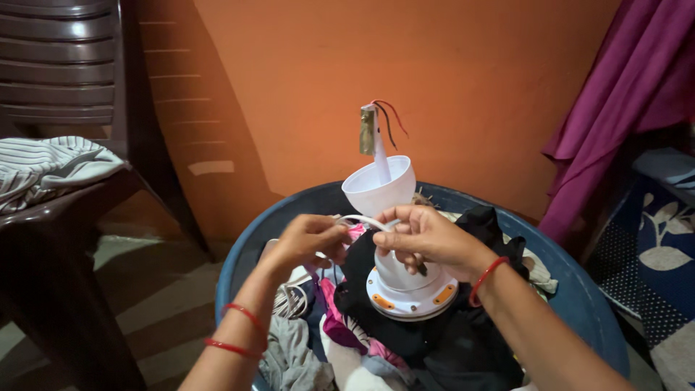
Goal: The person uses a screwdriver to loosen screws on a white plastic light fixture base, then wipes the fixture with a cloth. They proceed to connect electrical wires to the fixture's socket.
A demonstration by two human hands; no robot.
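A white ceiling fan motor (411, 289) with orange tabs sits upright on clothes in a blue tub (579, 289). Its white rod (379, 156) rises through an upturned white cup cover (380, 190), and red and black wires (391, 119) stick out of the rod's top beside a brass-coloured piece (367, 132). My left hand (308, 242) and my right hand (427, 235) both pinch a white cable (360, 219) that arcs between them just above the motor. Each wrist wears red thread bands.
A dark plastic chair (65, 203) with a striped cloth (51, 166) on its seat stands at the left. An orange wall is behind. A purple curtain (622, 101) hangs at the right above a blue patterned fabric (662, 239). Mixed clothes (340, 326) fill the tub.
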